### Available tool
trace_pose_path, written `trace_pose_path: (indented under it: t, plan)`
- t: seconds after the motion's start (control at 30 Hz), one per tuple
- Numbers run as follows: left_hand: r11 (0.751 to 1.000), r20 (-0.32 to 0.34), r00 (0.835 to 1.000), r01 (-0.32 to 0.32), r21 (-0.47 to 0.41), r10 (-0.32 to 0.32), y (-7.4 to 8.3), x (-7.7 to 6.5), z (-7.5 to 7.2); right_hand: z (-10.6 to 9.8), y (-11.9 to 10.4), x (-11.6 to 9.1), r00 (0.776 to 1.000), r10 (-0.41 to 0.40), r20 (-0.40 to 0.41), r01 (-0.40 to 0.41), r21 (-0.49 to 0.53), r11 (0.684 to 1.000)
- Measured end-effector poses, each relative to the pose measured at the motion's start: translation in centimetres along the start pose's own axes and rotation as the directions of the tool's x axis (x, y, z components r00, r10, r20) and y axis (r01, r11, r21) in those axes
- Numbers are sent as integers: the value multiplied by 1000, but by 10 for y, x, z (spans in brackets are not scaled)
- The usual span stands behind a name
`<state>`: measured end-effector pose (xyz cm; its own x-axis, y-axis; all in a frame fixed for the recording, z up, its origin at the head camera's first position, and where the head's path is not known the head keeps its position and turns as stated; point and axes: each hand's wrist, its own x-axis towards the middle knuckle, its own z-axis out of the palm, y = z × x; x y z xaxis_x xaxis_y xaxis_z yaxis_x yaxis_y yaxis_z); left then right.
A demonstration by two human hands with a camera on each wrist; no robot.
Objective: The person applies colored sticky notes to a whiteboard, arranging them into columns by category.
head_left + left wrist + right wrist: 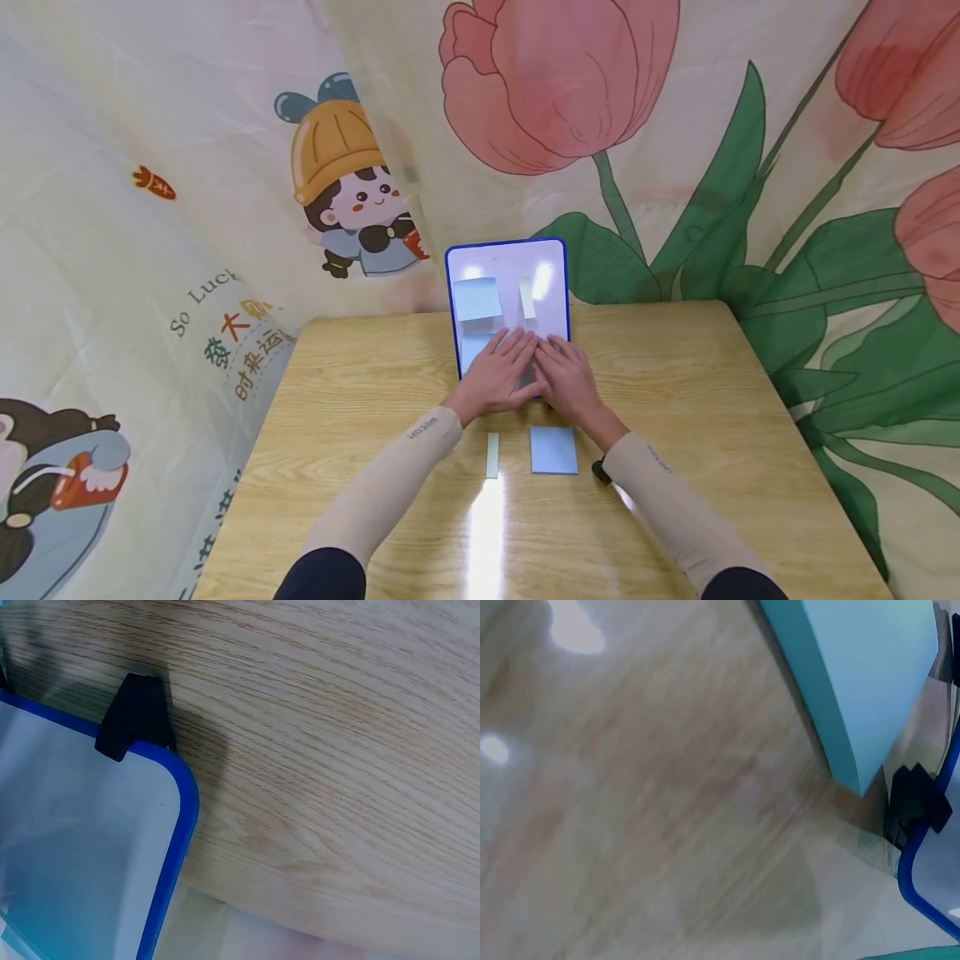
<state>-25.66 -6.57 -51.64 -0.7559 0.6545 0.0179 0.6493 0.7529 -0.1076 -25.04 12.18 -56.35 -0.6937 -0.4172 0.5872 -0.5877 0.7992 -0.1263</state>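
A small whiteboard (506, 265) with a blue frame leans upright at the back of the table. Two light blue sticky notes, an upper one (477, 300) and a lower one (472, 348), are on its left side; a pale narrow sticky strip (527, 297) is at the upper right. My left hand (498, 372) and right hand (567, 377) rest side by side against the board's lower right, fingers extended and fingertips close together. Whatever lies under them is hidden. Black clips (139, 716) hold the board's lower edge, one also showing as a black clip (915, 804) in the right wrist view.
On the wooden table (360, 392), between my forearms, lie a pad of blue sticky notes (553, 450) and a narrow pale green strip pad (492, 456). A small black object (601, 472) sits by my right wrist. Printed cloth (720, 167) hangs behind the table.
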Motion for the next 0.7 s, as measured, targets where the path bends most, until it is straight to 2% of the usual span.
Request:
trace_pose_path:
  t: [0.2, 0.33, 0.5, 0.7]
  plan:
    - [1000, -3, 1000, 8, -2, -8, -1, 0, 0, -1, 6, 2, 999, -32, 1, 32, -3, 999]
    - [1000, -1, 1000, 12, 4, -12, 0, -1, 0, -1, 8, -1, 998, -28, 56, 29, -29, 999]
    - [1000, -10, 1000, 12, -16, -12, 0, -1, 1, 5, 8, -16, 989, -29, 146, 39, -70, 997]
    - [1000, -22, 1000, 13, -9, -13, -1, -1, 2, 14, 8, -36, 990, -63, 126, 68, -37, 997]
